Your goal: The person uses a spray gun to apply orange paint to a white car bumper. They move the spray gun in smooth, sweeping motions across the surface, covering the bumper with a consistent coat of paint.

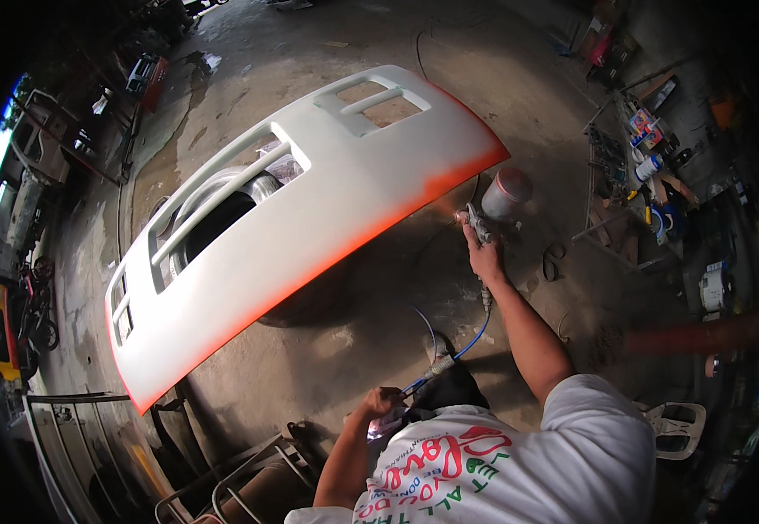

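Closed round a silvery metal spray gun [479,225] — that's the right hand [484,256], arm stretched well forward, orange mist [448,206] hanging off the front! Just ahead and to the left stretches a long, curved white bumper panel with rectangular cut-outs [353,192], its near edge glowing bright orange. Right beside the gun, look, a rounded grey cup with a reddish top [507,194]. Down by the body, the left hand [385,402] is curled at a thin blue hose [477,341] — whether it truly grips, I can't tell. Grey-brown concrete floor [248,79] spreads out below.
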A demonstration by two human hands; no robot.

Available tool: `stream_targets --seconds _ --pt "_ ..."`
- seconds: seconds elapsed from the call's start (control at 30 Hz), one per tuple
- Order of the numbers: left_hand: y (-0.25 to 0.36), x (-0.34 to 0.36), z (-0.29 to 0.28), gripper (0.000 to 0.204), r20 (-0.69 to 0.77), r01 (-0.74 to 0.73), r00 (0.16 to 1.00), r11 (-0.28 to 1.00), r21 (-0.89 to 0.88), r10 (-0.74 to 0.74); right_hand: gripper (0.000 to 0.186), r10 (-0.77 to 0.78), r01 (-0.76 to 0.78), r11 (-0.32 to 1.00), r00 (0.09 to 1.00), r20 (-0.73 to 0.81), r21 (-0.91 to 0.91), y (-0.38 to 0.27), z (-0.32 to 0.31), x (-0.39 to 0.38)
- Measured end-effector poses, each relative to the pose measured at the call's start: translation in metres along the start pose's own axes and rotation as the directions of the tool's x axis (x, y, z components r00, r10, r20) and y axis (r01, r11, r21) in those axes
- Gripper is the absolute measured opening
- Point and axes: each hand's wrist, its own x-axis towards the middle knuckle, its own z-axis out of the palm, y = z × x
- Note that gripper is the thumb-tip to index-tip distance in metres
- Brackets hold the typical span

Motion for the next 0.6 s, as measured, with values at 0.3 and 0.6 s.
stream_targets --seconds 0.3,0.6 --pt "-0.162 -0.207 -0.007 0.043 -0.168 0.132 0.975 0.986 -0.099 -0.147 0.028 0.127 -0.145 0.978 0.984 0.121 0.151 -0.123 0.16 -0.164" --pt "-0.263 -0.408 0.014 0.042 -0.317 0.314 0.81 0.822 -0.475 -0.493 0.03 -0.051 0.014 0.99 0.964 0.261 0.141 -0.241 0.311 -0.316"
